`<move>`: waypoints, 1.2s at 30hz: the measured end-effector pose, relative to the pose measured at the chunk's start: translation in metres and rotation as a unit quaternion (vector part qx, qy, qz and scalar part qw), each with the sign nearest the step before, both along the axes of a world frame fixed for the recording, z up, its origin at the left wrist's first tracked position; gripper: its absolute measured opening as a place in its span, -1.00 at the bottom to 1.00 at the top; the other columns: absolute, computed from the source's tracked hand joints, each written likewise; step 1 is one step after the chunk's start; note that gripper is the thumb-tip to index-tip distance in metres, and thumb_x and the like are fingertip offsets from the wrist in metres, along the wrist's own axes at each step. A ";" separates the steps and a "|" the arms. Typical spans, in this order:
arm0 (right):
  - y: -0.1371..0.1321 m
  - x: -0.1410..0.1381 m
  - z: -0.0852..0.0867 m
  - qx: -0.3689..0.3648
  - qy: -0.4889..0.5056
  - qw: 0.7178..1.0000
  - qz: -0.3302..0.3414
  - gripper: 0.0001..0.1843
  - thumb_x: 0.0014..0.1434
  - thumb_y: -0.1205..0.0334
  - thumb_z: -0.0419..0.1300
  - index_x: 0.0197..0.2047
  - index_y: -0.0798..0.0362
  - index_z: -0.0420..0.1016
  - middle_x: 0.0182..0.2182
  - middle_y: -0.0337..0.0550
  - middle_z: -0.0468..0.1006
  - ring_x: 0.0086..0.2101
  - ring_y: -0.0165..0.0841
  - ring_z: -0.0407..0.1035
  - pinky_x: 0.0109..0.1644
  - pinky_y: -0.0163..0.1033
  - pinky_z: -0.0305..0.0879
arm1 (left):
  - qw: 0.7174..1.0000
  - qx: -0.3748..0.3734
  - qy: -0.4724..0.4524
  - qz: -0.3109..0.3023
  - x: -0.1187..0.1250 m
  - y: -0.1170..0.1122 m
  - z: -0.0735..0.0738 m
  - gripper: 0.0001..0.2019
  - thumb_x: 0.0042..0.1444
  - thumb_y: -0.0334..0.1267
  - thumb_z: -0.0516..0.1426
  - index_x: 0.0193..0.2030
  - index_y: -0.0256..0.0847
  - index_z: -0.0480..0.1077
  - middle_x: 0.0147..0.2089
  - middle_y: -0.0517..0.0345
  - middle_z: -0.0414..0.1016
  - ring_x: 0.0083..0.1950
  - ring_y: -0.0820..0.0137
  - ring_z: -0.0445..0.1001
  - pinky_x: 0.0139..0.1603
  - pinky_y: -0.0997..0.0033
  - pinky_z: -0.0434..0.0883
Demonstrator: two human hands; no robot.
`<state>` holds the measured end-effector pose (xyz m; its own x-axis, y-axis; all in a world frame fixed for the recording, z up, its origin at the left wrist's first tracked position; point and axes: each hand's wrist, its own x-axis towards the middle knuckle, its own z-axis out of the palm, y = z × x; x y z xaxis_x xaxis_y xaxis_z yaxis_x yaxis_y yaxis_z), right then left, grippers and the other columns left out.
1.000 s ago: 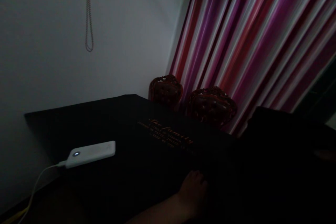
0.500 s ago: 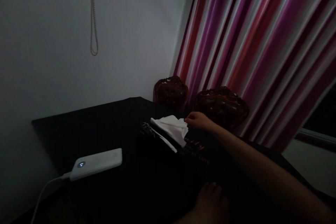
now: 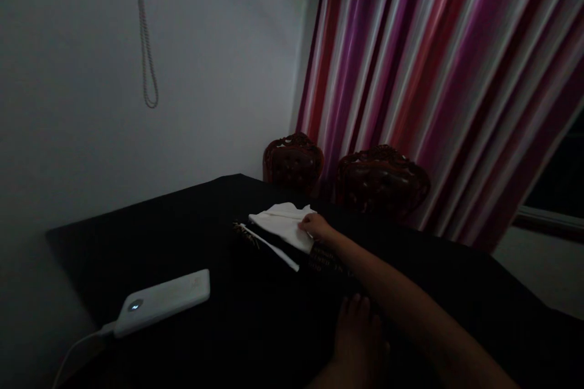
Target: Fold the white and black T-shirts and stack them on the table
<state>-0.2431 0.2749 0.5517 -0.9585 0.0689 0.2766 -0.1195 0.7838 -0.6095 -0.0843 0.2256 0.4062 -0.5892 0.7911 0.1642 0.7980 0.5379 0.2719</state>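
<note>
A crumpled white cloth (image 3: 280,219) lies on a black printed fabric, with pale lettering (image 3: 326,258) showing just right of and below it. My right hand (image 3: 317,226) reaches in from the right, its fingers closed in a pinch on the cloth's right edge. A separate narrow white strip (image 3: 271,246) runs along the near side, a dark gap between it and the cloth. Closer to me, my left hand (image 3: 360,331) rests low on the dark surface, palm down with fingers stretched out. Dim light hides the black fabric's outline.
A white power bank (image 3: 164,301) with a lit display and a plugged-in cable (image 3: 75,346) lies on the black table (image 3: 150,225) at left. Two carved, tufted chairs (image 3: 292,164) stand behind the table. Striped curtains (image 3: 387,73) hang at right; a bead chain (image 3: 146,55) hangs by the wall.
My right hand has moved left and slightly down, from the cloth's right corner onto its edge. The cloth looks flatter. My left hand has shifted slightly up in view.
</note>
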 end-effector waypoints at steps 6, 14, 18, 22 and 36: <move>0.085 0.086 0.037 -0.165 0.102 0.981 -0.011 -0.74 0.17 0.04 0.00 -0.37 0.05 0.29 -0.50 -0.24 0.33 -0.45 -0.42 0.27 -0.35 -0.35 0.21 | 0.992 0.029 0.073 0.095 0.003 -0.011 0.009 -0.48 0.28 -0.09 -0.09 0.22 -0.43 0.28 0.36 -0.28 0.12 0.40 -0.01 0.05 0.39 -0.10 0.04; 0.208 0.350 -0.081 -0.202 -0.097 0.974 -0.021 -0.70 0.11 -0.09 0.18 -0.41 -0.02 0.40 -0.42 -0.17 0.44 -0.37 -0.29 0.33 -0.31 -0.27 0.24 | 0.978 -0.013 0.157 0.137 -0.010 -0.014 0.013 -0.52 0.24 -0.22 -0.07 0.24 -0.40 0.26 0.37 -0.23 0.13 0.41 0.04 0.04 0.38 -0.02 0.01; 0.230 0.436 -0.139 -0.065 -0.156 0.969 -0.178 -0.76 0.09 0.00 0.15 -0.46 -0.05 0.47 -0.43 -0.12 0.52 -0.38 -0.24 0.38 -0.30 -0.22 0.26 | 0.944 -0.063 0.219 0.240 -0.039 -0.035 0.027 -0.48 0.26 -0.07 -0.11 0.21 -0.37 0.31 0.37 -0.24 0.12 0.42 0.00 -0.03 0.37 -0.06 -0.15; 0.229 0.473 -0.148 -0.066 -0.145 0.963 -0.216 -0.77 0.15 0.06 0.06 -0.36 -0.05 0.49 -0.35 -0.12 0.55 -0.32 -0.23 0.42 -0.24 -0.21 0.30 | 0.927 -0.090 0.203 0.301 -0.074 -0.054 0.041 -0.45 0.27 -0.13 -0.18 0.20 -0.49 0.28 0.24 -0.39 0.29 0.24 -0.08 0.27 0.27 -0.14 -0.02; 0.172 0.325 -0.121 0.024 -0.042 0.967 -0.250 -0.66 0.23 -0.01 0.11 -0.21 0.12 0.48 -0.22 0.09 0.55 -0.19 -0.16 0.43 -0.14 -0.20 0.24 | 0.995 0.002 0.091 0.028 0.063 0.034 0.044 -0.73 0.26 -0.28 -0.10 -0.28 -0.20 0.41 -0.20 0.08 0.47 -0.10 0.35 0.42 -0.01 0.40 0.29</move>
